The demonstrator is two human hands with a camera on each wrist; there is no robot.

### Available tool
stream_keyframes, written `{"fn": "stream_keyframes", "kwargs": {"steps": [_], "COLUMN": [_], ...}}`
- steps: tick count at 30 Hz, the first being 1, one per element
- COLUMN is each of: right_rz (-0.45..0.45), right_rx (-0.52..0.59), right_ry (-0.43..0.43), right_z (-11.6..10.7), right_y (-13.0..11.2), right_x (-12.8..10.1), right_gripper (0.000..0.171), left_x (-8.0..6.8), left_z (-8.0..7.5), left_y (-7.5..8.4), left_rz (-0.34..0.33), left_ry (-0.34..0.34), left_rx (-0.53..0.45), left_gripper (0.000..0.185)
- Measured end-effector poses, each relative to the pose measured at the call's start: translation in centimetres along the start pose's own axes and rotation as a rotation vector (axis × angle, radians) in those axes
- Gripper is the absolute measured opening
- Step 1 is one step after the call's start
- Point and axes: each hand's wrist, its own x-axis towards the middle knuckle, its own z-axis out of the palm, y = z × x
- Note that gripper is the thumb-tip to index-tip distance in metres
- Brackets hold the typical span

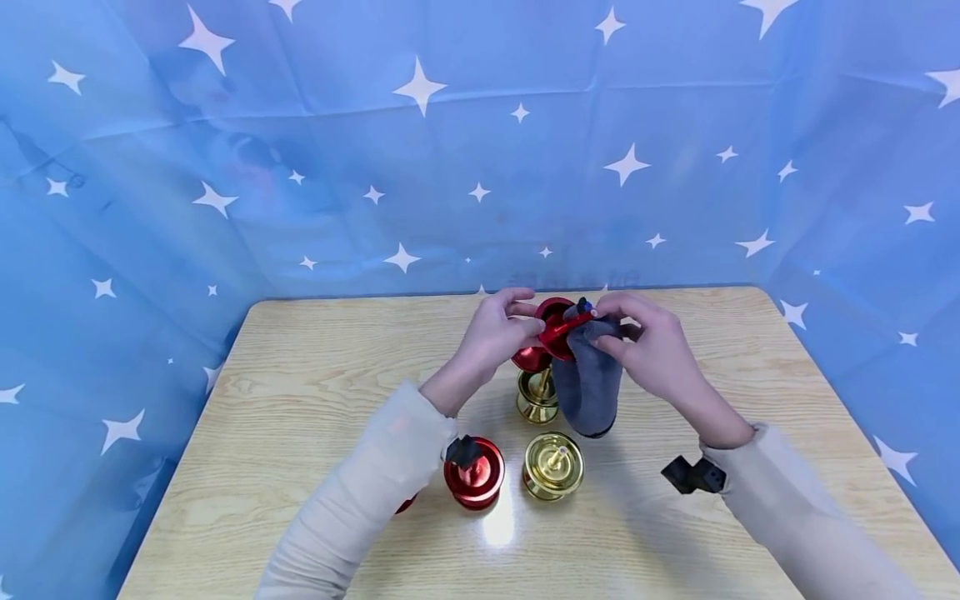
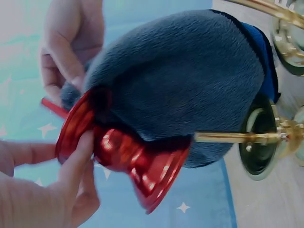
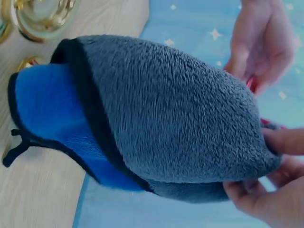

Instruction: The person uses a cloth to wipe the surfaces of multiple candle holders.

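Red spool [image 1: 553,329] sits pinched in my left hand [image 1: 495,333], raised above the table [image 1: 315,392], axis tilted; my right hand [image 1: 652,346] clamps the grey cloth [image 1: 588,383] against its right rim.

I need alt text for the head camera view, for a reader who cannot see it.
Above a wooden table, the left hand holds a red goblet while the right hand presses a grey cloth to it. Gold stands and a red stand sit below.
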Motion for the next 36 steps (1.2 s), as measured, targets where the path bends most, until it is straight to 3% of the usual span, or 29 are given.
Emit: {"fn": "stream_keyframes", "kwargs": {"steps": [4, 8, 11, 14, 17, 20, 23, 30, 36], "right_rz": [-0.093, -0.243, -0.298, -0.262, -0.175, -0.1, -0.054, -0.032, -0.062], "right_rx": [-0.004, -0.007, -0.007, -0.003, 0.022, 0.064, 0.104, 0.125, 0.092], "right_ry": [-0.028, -0.057, -0.07, -0.074, -0.063, -0.047, -0.023, 0.018, -0.065], "right_z": [-0.6, -0.9, -1.1, -1.2, -1.3, -0.9, -0.2, 0.5, -0.3], "right_y": [0.6, 0.8, 0.7, 0.6, 0.2, -0.4, -1.0, -1.4, -0.4], "right_x": [0.6, 1.1, 1.4, 1.6, 1.4, 1.0, 0.6, 0.0, 0.3], "right_gripper": [0.027, 0.032, 0.034, 0.032, 0.029, 0.026, 0.024, 0.024, 0.026], "left_x": [0.2, 0.4, 0.5, 0.4, 0.4, 0.3, 0.1, -0.3, -0.4], "left_z": [-0.1, -0.4, -0.6, -0.8, -0.9, -0.7, -0.5, -0.3, -0.7], "left_y": [0.7, 1.0, 1.2, 1.3, 1.1, 0.9, 0.6, 0.0, 0.0], "left_rz": [-0.026, -0.057, -0.071, -0.083, -0.077, -0.037, 0.007, 0.05, 0.057], "left_ry": [-0.103, -0.134, -0.15, -0.139, -0.064, 0.021, 0.05, 0.028, -0.038], "left_rx": [0.007, -0.002, -0.001, -0.022, -0.08, -0.155, -0.186, -0.177, -0.135], "left_gripper": [0.036, 0.023, 0.018, 0.014, 0.009, 0.003, 0.004, 0.025, 0.015]}}
